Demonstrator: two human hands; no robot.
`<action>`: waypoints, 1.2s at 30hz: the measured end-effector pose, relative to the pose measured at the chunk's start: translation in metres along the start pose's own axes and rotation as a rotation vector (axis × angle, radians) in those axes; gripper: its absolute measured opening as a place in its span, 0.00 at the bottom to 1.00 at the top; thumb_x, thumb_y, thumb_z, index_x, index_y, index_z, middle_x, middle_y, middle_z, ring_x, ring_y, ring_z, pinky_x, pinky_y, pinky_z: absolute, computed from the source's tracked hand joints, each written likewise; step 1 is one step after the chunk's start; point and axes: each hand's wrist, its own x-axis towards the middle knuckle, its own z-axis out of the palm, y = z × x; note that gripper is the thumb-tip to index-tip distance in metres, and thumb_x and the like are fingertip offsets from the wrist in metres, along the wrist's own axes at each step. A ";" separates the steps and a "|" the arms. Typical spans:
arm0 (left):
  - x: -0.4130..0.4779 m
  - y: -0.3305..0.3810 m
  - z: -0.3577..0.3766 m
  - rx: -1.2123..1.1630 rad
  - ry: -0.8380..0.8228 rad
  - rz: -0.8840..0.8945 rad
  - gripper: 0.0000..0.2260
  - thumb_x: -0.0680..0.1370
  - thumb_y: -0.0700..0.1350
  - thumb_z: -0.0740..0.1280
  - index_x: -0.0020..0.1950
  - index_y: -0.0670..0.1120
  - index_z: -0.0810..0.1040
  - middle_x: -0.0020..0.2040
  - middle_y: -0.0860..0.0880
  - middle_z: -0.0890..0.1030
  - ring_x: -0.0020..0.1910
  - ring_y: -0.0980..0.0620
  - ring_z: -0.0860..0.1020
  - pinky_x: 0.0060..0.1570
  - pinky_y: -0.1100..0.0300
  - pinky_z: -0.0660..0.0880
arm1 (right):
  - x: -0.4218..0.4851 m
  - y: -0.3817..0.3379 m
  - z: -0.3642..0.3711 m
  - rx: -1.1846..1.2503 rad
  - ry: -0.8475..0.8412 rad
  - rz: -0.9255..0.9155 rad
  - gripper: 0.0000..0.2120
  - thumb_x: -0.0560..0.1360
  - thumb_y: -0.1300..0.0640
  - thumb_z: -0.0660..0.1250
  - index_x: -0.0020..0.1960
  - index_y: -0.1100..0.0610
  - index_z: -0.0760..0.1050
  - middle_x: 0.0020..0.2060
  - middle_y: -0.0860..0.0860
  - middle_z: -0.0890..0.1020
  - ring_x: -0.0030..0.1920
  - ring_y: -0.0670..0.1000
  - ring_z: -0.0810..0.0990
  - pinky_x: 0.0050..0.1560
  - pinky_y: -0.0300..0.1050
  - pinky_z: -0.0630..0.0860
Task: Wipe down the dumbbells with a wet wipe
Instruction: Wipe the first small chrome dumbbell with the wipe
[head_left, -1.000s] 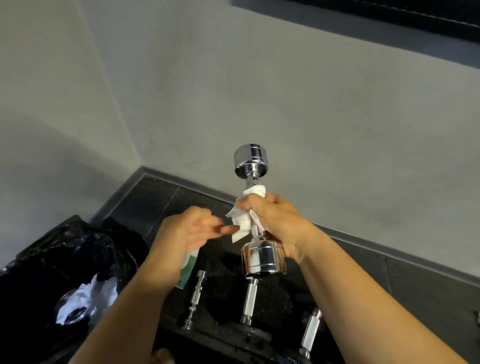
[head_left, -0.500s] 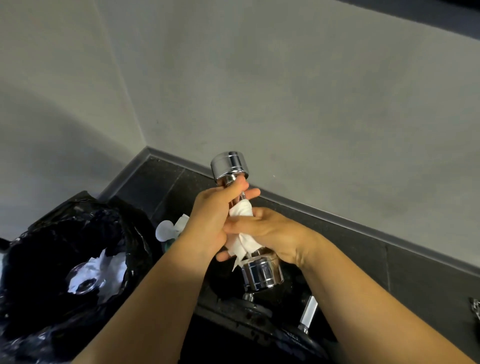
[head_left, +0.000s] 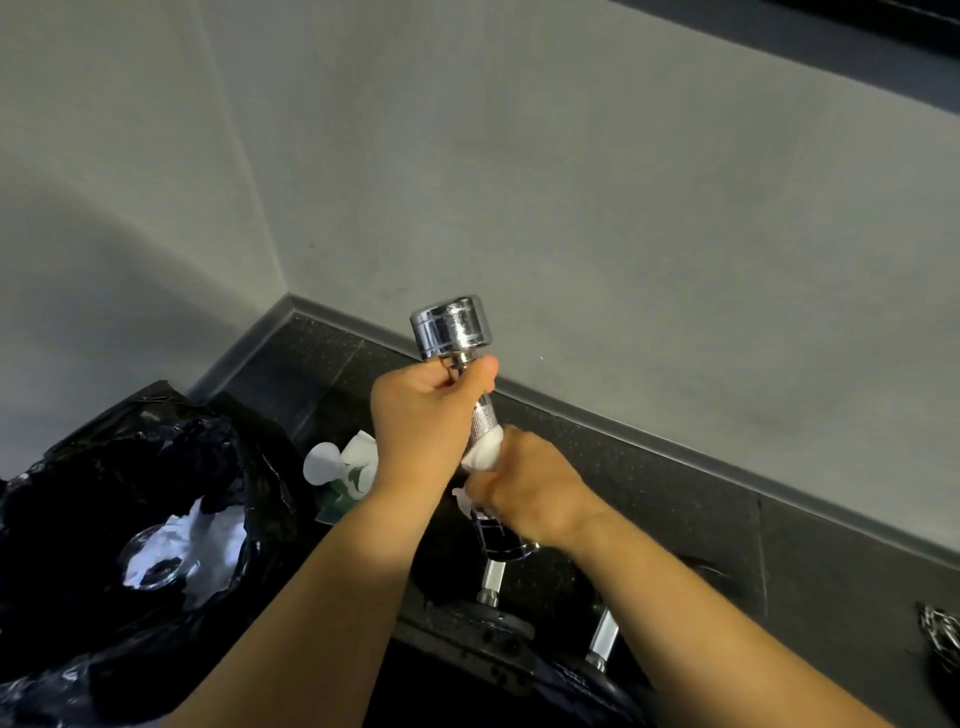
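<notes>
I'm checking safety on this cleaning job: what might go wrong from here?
The dumbbell is held upright above other dumbbells; if wiping leaves it slick, it may slip from the left hand onto them. The wet wipe is bunched in the right hand, so some knurling may be missed.

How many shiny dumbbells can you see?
3. One dumbbell is held up by the left hand and right hand. A second bar and third bar show below the arms. The shiny thing at the right edge may be another.
</notes>
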 end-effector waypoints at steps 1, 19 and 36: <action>0.001 -0.002 0.002 0.051 0.042 0.028 0.07 0.71 0.44 0.75 0.33 0.44 0.83 0.33 0.45 0.84 0.37 0.44 0.83 0.42 0.51 0.79 | 0.000 -0.003 0.007 -0.099 0.065 0.023 0.14 0.72 0.55 0.67 0.57 0.56 0.72 0.48 0.54 0.81 0.51 0.56 0.80 0.65 0.58 0.70; 0.006 0.014 -0.014 -0.374 -0.188 -0.282 0.04 0.73 0.43 0.71 0.45 0.42 0.82 0.37 0.46 0.85 0.43 0.51 0.84 0.50 0.58 0.78 | -0.005 -0.005 -0.023 0.427 -0.393 -0.068 0.03 0.73 0.64 0.68 0.46 0.59 0.79 0.45 0.57 0.83 0.47 0.55 0.82 0.53 0.50 0.78; 0.006 0.013 -0.016 -0.804 -0.415 -0.461 0.11 0.71 0.47 0.67 0.47 0.39 0.78 0.35 0.46 0.81 0.43 0.51 0.83 0.58 0.56 0.78 | -0.007 -0.005 -0.021 0.761 -0.642 -0.087 0.06 0.70 0.68 0.67 0.45 0.62 0.78 0.41 0.56 0.84 0.41 0.52 0.84 0.46 0.44 0.80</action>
